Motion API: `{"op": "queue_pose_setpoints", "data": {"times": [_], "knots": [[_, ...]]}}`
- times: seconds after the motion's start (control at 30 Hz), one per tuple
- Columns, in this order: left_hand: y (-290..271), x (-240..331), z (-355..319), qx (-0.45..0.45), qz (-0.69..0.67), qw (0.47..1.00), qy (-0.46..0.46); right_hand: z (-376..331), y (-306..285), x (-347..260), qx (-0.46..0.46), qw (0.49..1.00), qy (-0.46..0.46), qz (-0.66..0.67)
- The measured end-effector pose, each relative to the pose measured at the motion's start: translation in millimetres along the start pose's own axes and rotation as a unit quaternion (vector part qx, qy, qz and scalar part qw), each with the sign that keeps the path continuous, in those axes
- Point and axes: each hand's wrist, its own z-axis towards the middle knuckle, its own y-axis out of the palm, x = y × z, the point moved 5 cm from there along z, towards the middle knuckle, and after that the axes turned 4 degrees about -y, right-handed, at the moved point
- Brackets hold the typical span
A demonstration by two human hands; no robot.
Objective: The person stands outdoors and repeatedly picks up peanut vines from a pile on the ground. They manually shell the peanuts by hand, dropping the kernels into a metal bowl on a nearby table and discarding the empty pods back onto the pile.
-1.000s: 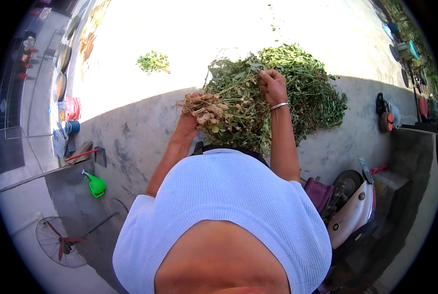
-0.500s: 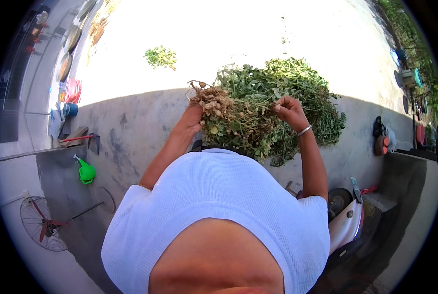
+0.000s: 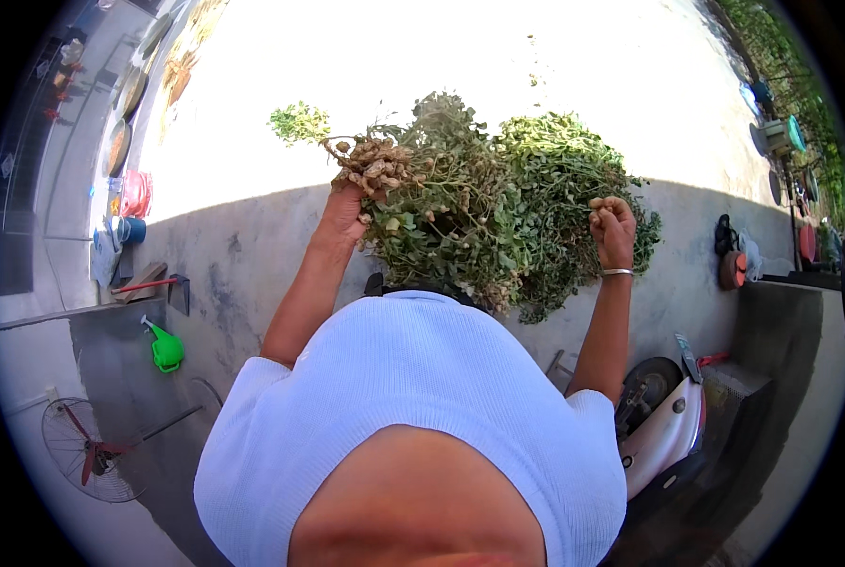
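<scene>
My left hand [image 3: 345, 213] is closed round the root end of a bunch of peanut plants [image 3: 446, 222]. Tan peanut pods [image 3: 375, 163] cluster on the roots just above that hand, and the leafy stems spread to the right. Over the right side of a heap of green peanut plants [image 3: 569, 175] is my right hand [image 3: 616, 231], wearing a silver bangle. Its fingers are closed, and small pale peanut pods show at the fingertips. Where the bunch meets the heap, their leaves overlap and hide the boundary.
A small leafy pile [image 3: 300, 122] lies on the sunlit concrete. At left are a green watering can [image 3: 166, 350], a standing fan [image 3: 90, 449], a blue bucket [image 3: 131, 230] and a red-handled tool [image 3: 146, 285]. A scooter [image 3: 663, 439] is parked at lower right.
My right hand has moved right, away from the bunch's stems, and pods now show at its fingertips. My left hand has shifted slightly left and up with the bunch, whose leaves spread farther up.
</scene>
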Motion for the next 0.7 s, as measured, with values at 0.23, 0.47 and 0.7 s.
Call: {"op": "queue_pose_setpoints", "data": {"times": [0.23,0.47,0.7], "knots": [[64.2,-23.1,-5.8,-0.072,0.098,0.992,-0.028,-28.7,199.2,4.6,-0.159,0.983,0.081,0.034],[69.1,-19.8,-14.8,-0.128,0.118,0.985,0.004,-20.6,228.1,17.2,-0.226,0.961,0.155,0.043],[64.4,-23.2,-22.9,-0.138,0.115,0.984,-0.008,-9.4,234.4,13.6,-0.255,0.952,0.136,-0.101]]}}
